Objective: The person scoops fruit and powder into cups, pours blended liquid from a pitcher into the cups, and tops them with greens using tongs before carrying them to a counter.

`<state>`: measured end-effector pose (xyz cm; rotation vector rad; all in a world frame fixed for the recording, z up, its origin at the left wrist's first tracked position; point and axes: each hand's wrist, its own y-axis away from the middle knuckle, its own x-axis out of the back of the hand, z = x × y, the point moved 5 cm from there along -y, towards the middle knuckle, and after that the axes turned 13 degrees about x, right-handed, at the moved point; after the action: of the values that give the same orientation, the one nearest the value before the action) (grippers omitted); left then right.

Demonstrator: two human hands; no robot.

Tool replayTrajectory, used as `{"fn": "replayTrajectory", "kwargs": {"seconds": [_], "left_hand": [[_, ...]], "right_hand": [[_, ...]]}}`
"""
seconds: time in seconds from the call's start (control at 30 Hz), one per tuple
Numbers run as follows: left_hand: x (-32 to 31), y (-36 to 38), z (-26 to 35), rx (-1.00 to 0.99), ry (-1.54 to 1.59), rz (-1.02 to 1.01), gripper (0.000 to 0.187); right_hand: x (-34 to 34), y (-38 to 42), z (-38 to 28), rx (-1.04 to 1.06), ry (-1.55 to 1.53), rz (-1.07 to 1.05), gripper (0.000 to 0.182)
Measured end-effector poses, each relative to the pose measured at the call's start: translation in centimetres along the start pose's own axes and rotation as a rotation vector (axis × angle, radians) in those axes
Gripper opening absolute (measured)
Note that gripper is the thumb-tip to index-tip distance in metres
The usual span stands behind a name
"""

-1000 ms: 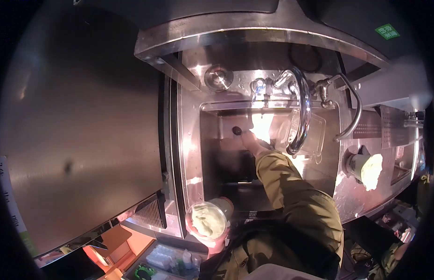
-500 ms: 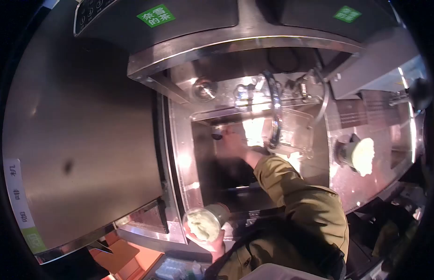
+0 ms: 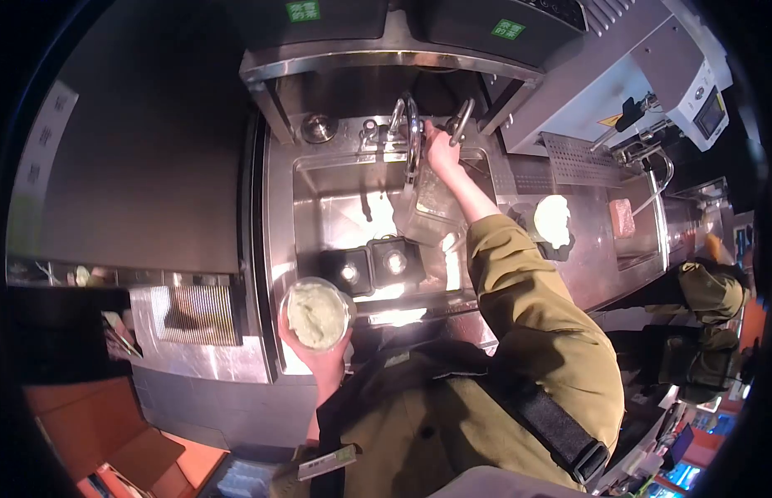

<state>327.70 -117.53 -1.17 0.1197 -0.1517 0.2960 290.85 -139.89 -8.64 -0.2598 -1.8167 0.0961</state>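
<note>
Looking down: a stainless steel sink is seen from above, set in a metal counter, with a person in an olive jacket standing at it.
Left hand: the left hand is closed around a clear plastic cup, gripped from below at the near edge of the sink.
Cup: the cup is filled with a pale green, thick-looking drink and is held upright, just in front of the sink basin.
Right hand: the right hand is stretched out to the back of the sink, where the fingers are wrapped on a tap handle; how tightly it is gripped cannot be told.
Faucet: a curved faucet is placed just left of that hand, arching over the basin.
In the basin: two dark square containers are set side by side near the front wall.
Right of the sink: a second cup with pale contents is standing on the counter, well apart from both hands.
Far right: another person's olive sleeve is visible at the edge.
</note>
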Motion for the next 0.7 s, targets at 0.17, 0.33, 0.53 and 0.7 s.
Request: {"fn": "replayTrajectory", "kwargs": {"seconds": [0.17,0.33,0.53,0.7], "left_hand": [[0.8,0.3,0.6,0.004,0.009,-0.008,0.099],[2.1,0.7,-0.6,0.064,0.036,-0.026,0.098],[2.3,0.4,-0.5,0.001,0.015,-0.087,0.092],[1.4,0.0,0.2,-0.002,-0.025,-0.112,0.091]], "right_hand": [[2.3,7.5,-6.3,0.127,0.227,-0.062,0.032],[3.3,12.0,-8.9,0.281,0.179,-0.090,0.022],[4.8,13.3,-10.1,0.463,0.180,-0.098,0.017],[4.0,11.9,-10.2,0.550,0.147,-0.196,0.022]]}}
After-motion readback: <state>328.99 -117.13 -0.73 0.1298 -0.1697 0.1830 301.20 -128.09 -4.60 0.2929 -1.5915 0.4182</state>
